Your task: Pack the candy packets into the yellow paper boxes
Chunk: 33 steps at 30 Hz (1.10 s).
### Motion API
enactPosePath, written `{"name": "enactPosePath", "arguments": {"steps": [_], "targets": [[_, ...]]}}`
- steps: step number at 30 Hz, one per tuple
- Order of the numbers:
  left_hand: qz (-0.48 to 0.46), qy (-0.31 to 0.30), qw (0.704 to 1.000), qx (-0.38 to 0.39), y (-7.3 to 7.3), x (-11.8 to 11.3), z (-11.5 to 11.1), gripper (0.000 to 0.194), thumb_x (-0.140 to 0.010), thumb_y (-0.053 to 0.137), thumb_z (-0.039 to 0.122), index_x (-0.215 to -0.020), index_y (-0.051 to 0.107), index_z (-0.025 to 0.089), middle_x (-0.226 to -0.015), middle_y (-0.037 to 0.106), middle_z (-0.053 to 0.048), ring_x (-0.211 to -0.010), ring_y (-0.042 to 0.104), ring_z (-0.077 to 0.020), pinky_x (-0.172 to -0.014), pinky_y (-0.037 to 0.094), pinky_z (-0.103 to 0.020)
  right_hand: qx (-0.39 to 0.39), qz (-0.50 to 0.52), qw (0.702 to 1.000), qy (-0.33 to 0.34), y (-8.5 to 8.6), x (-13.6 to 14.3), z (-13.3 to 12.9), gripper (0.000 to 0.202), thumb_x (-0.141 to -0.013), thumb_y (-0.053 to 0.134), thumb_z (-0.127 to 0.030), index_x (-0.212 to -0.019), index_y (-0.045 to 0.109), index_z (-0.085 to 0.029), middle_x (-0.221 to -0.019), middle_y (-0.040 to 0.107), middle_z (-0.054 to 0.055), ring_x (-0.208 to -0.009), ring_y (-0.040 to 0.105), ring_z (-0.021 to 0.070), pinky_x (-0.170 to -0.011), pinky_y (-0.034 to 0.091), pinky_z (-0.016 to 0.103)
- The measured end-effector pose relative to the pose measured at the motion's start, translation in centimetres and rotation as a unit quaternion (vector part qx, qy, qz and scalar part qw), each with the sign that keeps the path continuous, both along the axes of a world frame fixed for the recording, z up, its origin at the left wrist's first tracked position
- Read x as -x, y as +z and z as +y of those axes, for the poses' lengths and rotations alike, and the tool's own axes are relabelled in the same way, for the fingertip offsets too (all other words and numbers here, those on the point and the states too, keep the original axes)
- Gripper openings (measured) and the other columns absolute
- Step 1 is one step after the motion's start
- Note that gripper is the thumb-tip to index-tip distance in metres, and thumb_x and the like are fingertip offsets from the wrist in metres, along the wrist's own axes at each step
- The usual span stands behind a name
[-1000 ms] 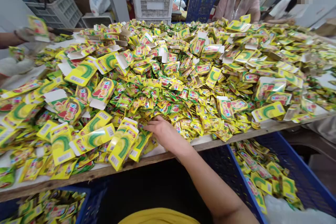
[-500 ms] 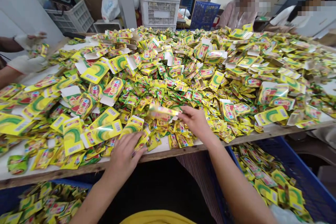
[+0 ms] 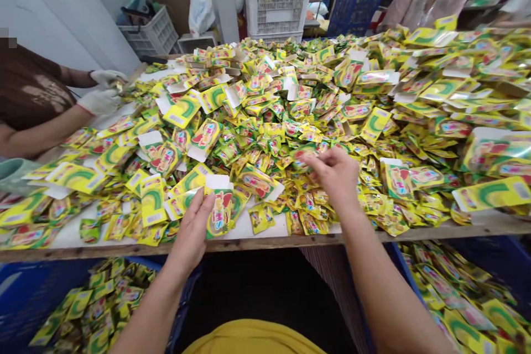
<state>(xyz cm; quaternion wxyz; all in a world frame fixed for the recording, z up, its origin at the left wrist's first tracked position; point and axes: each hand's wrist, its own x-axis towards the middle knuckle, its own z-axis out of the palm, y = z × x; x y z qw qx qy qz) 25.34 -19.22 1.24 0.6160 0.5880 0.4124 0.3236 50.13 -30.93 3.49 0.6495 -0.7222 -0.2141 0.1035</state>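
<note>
My left hand [image 3: 194, 227] grips a small yellow carton [image 3: 221, 211] by its left side, just above the near table edge. The carton stands roughly upright with its white end flap raised, its printed face toward me. My right hand [image 3: 337, 174] is over the heap to the right, thumb and fingers pinched on a small green-and-red sachet [image 3: 302, 156], slightly blurred. Between the two hands another yellow carton [image 3: 258, 182] lies on its side on loose sachets. Several yellow sachets [image 3: 309, 215] lie below my right hand.
A wide heap of cartons and sachets covers the table [image 3: 265, 240]. Blue crates with packed goods stand below, at left [image 3: 25, 282] and right [image 3: 504, 257]. A co-worker's gloved hands [image 3: 102, 100] work at the left. Behind stand white crates [image 3: 277, 14] and another person [image 3: 418, 0].
My right hand has let go of a carton and pinches a sachet. My left hand has closed on a carton and lifted it upright. The view has shifted left.
</note>
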Motion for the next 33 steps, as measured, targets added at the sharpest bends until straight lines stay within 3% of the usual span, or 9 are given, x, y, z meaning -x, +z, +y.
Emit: {"name": "enactPosePath", "arguments": {"steps": [3,6,9,12,16,20,24,27,33], "targets": [[-0.078,-0.045,0.982,0.168,-0.3,-0.6,-0.4,0.05,-0.086,0.057,0.049,-0.128,0.054,0.022,-0.113,0.07,-0.008,-0.099,0.067,-0.0245,-0.085,0.055,-0.037,-0.019,0.043,0.997,0.056,0.2,2.6,-2.1,0.036,-0.064,0.079,-0.039,-0.069,0.048,-0.021,-0.055,0.057,-0.005,-0.044,0.056,0.0122,-0.041,0.046,0.023],[-0.119,-0.116,0.97,0.179,-0.3,-2.0,-0.6,0.053,-0.082,0.067,0.041,-0.13,0.053,0.024,-0.123,0.066,-0.007,-0.11,0.063,-0.0253,-0.091,0.052,-0.035,0.043,0.151,0.966,0.206,-1.8,7.4,-2.3,0.032,-0.069,0.074,-0.036,-0.08,0.046,-0.023,-0.056,0.058,-0.007,-0.044,0.057,0.0136,-0.043,0.048,0.025],[-0.135,-0.132,0.973,0.133,0.2,-2.4,-0.1,0.058,-0.073,0.077,0.031,-0.126,0.055,0.023,-0.13,0.062,-0.007,-0.118,0.057,-0.0269,-0.095,0.05,-0.033,0.161,0.106,0.963,0.186,-5.0,10.5,-0.9,0.024,-0.071,0.068,-0.03,-0.076,0.046,-0.023,-0.054,0.055,-0.007,-0.044,0.054,0.0132,-0.044,0.044,0.024],[-0.131,-0.1,0.977,0.138,0.4,-1.1,0.5,0.054,-0.068,0.081,0.03,-0.117,0.06,0.021,-0.122,0.066,-0.007,-0.109,0.063,-0.0264,-0.088,0.053,-0.033,0.281,-0.02,0.942,0.182,-7.0,10.4,0.2,0.021,-0.071,0.065,-0.024,-0.065,0.045,-0.022,-0.053,0.051,-0.006,-0.048,0.051,0.0127,-0.046,0.037,0.023],[-0.142,-0.068,0.968,0.198,-0.1,1.4,0.7,0.045,-0.071,0.078,0.034,-0.111,0.062,0.02,-0.1,0.072,-0.006,-0.09,0.069,-0.0236,-0.081,0.056,-0.035,0.338,-0.087,0.914,0.207,-7.0,9.1,0.5,0.032,-0.077,0.064,-0.035,-0.058,0.042,-0.022,-0.05,0.046,-0.005,-0.048,0.047,0.0129,-0.047,0.029,0.024],[-0.17,-0.065,0.963,0.2,-0.7,2.2,0.2,0.045,-0.072,0.078,0.03,-0.112,0.062,0.02,-0.106,0.072,-0.006,-0.101,0.067,-0.0247,-0.09,0.053,-0.036,0.4,-0.196,0.88,0.165,-6.4,10.0,0.4,0.027,-0.082,0.061,-0.039,-0.064,0.052,-0.022,-0.058,0.055,0.0,-0.056,0.052,0.0174,-0.051,0.031,0.027],[-0.185,-0.071,0.96,0.197,-1.1,2.1,-0.3,0.041,-0.075,0.075,0.031,-0.114,0.062,0.022,-0.111,0.071,-0.006,-0.102,0.066,-0.0254,-0.089,0.054,-0.037,0.394,-0.315,0.858,0.099,-6.8,11.8,0.6,0.018,-0.082,0.064,-0.033,-0.088,0.06,-0.017,-0.089,0.064,0.013,-0.081,0.061,0.0261,-0.064,0.043,0.033],[-0.205,-0.084,0.954,0.201,-1.5,2.2,-0.4,0.036,-0.08,0.07,0.032,-0.114,0.062,0.022,-0.112,0.07,-0.006,-0.101,0.067,-0.0239,-0.088,0.053,-0.036,0.377,-0.348,0.854,0.084,-7.3,12.6,1.0,0.018,-0.079,0.067,-0.035,-0.082,0.06,-0.018,-0.085,0.063,0.013,-0.083,0.061,0.0276,-0.068,0.045,0.035],[-0.158,-0.09,0.975,0.13,-2.0,2.4,-0.6,0.039,-0.073,0.076,0.026,-0.11,0.064,0.019,-0.112,0.07,-0.006,-0.102,0.065,-0.0226,-0.09,0.05,-0.032,0.294,-0.14,0.914,0.239,-5.9,12.7,0.1,0.021,-0.074,0.067,-0.021,-0.093,0.058,-0.019,-0.071,0.065,0.0,-0.065,0.061,0.0191,-0.061,0.046,0.03]]}}
